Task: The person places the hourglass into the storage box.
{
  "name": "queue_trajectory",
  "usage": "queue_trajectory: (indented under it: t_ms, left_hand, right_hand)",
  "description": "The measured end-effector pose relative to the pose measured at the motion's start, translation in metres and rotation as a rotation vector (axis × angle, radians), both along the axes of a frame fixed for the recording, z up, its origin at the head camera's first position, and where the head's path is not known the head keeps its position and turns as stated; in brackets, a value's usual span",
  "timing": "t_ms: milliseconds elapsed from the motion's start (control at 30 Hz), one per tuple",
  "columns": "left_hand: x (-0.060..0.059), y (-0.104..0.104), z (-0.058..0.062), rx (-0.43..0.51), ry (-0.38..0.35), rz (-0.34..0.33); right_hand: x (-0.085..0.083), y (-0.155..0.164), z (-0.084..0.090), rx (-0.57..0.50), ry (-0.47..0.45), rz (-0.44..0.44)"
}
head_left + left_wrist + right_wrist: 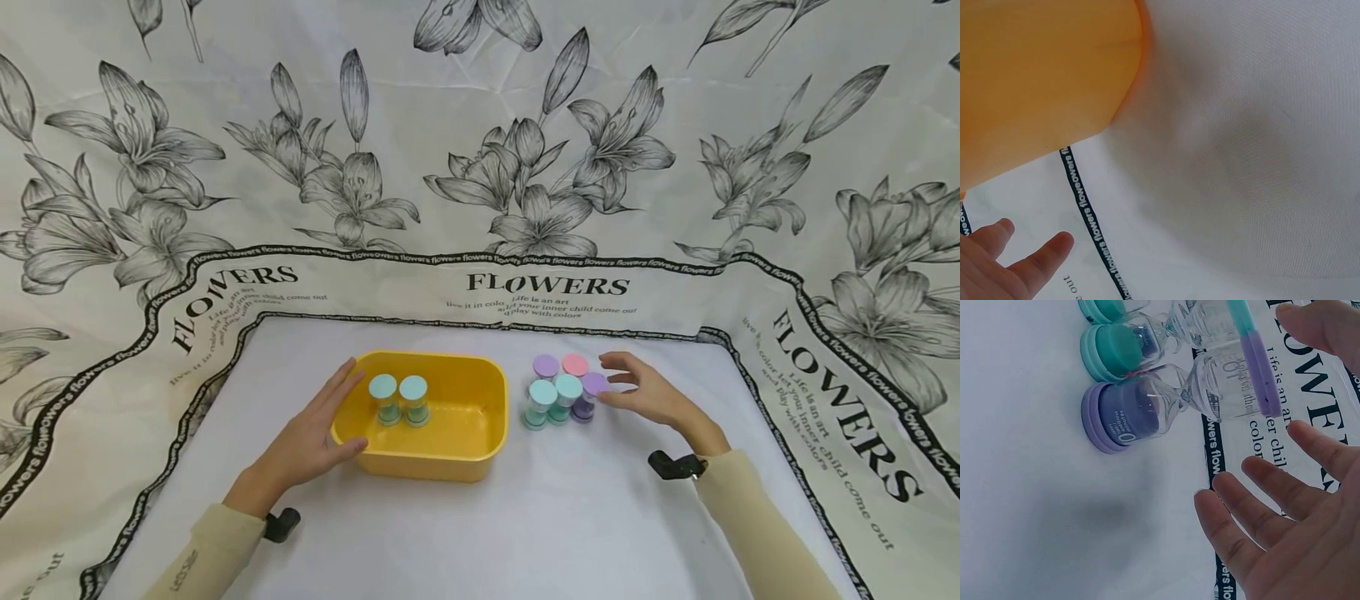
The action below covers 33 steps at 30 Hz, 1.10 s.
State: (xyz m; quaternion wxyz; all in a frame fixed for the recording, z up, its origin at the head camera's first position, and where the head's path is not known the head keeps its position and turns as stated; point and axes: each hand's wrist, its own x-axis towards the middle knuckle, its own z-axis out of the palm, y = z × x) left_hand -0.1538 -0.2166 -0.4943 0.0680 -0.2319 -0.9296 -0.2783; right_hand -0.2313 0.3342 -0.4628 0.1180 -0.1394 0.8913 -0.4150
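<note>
Along the left end of a yellow plastic bin [420, 469] lies my left hand [315, 435], its fingers extended at the rim and its thumb by the front corner. Two teal-capped sand timers [383, 395] stand upright inside the bin. My right hand [648, 392] has its fingers spread at the right side of a purple sand timer [1132, 415], with the thumb and index finger right at its top cap. Beside that timer stand two teal sand timers [541, 400]. Behind them are another purple sand timer [546, 365] and a pink-capped one [575, 364], both partly hidden.
A white cloth [570, 517] covers the table. Floral fabric [525, 167] with black lettering rises at the back and along both sides. A black wrist camera [675, 465] is strapped at the right sleeve, and another [282, 525] at the left sleeve.
</note>
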Motion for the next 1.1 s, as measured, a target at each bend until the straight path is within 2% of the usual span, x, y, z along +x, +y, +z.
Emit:
queue_trajectory:
  t_ms: [600, 967, 1100]
  left_hand:
    - [-0.001, -0.001, 0.001, 0.02, -0.036, 0.006]
    - [0.0, 0.0, 0.002, 0.015, -0.033, 0.008]
    - [-0.001, 0.0, 0.001, 0.012, -0.027, 0.007]
  right_hand:
    - [0.005, -0.004, -0.017, -0.002, -0.066, -0.055]
    - [0.002, -0.001, -0.019, -0.028, -0.052, -0.056]
    - [0.004, 0.002, -0.013, -0.02, -0.045, -0.054]
